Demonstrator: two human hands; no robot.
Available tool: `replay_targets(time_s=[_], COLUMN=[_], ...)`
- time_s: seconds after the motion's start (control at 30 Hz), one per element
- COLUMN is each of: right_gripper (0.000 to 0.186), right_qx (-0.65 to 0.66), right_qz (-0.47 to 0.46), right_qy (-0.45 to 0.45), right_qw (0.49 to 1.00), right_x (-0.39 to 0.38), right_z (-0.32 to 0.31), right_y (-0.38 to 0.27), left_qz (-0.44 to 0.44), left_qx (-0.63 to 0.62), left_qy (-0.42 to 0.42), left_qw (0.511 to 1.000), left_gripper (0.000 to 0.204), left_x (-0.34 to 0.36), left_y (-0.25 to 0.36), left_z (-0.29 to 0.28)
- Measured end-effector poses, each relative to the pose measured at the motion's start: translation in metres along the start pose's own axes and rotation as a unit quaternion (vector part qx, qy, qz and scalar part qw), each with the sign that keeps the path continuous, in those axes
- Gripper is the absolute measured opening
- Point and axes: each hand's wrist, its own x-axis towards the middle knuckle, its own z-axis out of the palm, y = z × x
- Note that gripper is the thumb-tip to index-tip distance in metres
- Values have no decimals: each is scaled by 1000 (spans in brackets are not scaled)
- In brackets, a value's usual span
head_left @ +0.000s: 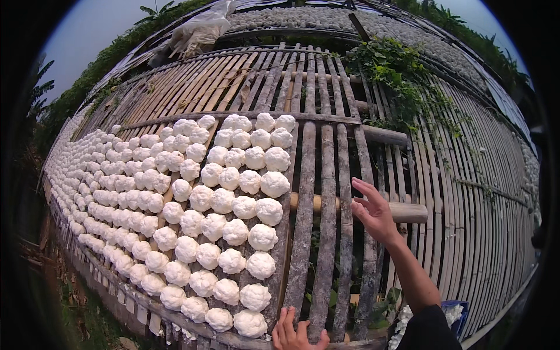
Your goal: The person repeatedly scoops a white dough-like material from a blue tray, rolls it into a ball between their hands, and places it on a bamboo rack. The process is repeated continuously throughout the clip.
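Observation:
Lumpy white balls (245,207) lie in rows on a bamboo slat rack (329,175), covering its left part. My left hand (297,333) rests at the rack's near edge, fingers apart, just right of the nearest ball (251,323). It holds nothing that I can see; its lower part is cut off by the frame. My right hand (374,213) is over the slats to the right of the rows, beside the end of a thick bamboo pole (408,213). Its fingers are stretched out and apart, with nothing in them.
A blue container (461,318) with white pieces stands at the lower right, partly behind my right sleeve. Green vines (391,73) grow over the slats farther back. Crumpled plastic sheeting (201,29) lies at the far left. Gaps run between the slats.

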Motion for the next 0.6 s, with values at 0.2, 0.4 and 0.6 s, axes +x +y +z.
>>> replay_targets(time_s=[0.2, 0.4, 0.6], right_gripper=[28, 40, 72], right_qx=[-62, -130, -449], right_qz=[346, 460, 379], right_qy=[344, 377, 258], right_qw=[871, 794, 767], right_x=[-391, -618, -656], right_z=[-37, 4, -93], right_y=[-112, -165, -108], left_qz=[47, 69, 66], left_qx=[41, 68, 81], left_qy=[67, 64, 70], left_qw=[996, 993, 992], left_gripper=[40, 31, 30], left_x=[-15, -12, -2], left_y=[-3, -19, -35], left_z=[19, 30, 38])
